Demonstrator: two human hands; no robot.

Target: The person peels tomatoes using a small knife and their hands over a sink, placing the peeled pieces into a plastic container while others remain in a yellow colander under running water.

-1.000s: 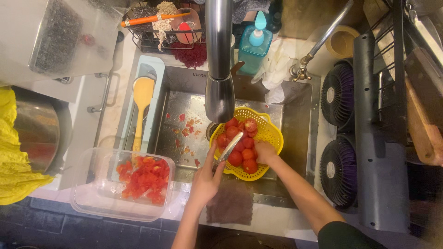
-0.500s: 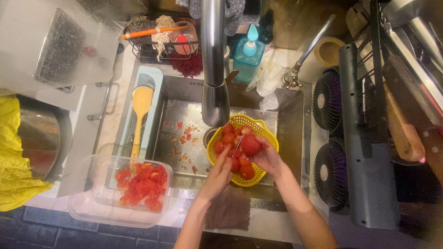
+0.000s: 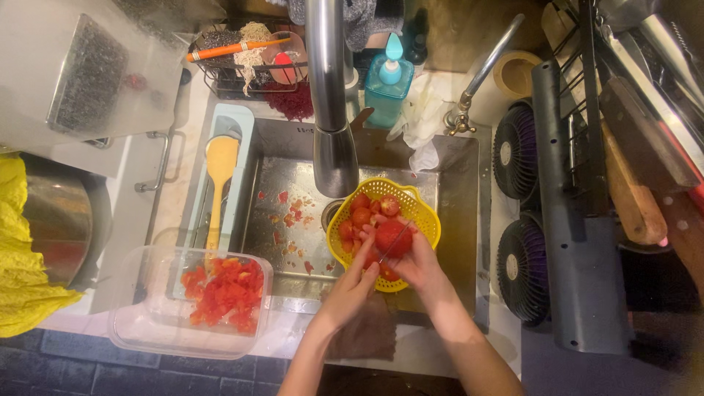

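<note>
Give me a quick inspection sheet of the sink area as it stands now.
Surface: steel sink with red scraps on its floor; pale counter around it.
Job's things: yellow colander of tomatoes in the sink; clear tub of chopped tomato on the counter edge.
Clutter: wooden spatula in a pale tray, soap dispenser, wire rack of scrubbers, yellow cloth.
Hands: right hand holds a tomato over the colander; left hand is beside it, a thin blade apparently in it.
Cables: nothing seen.
Surroundings: tap overhead, steel pot on the left, dish rack with two dark ridged discs on the right.
</note>
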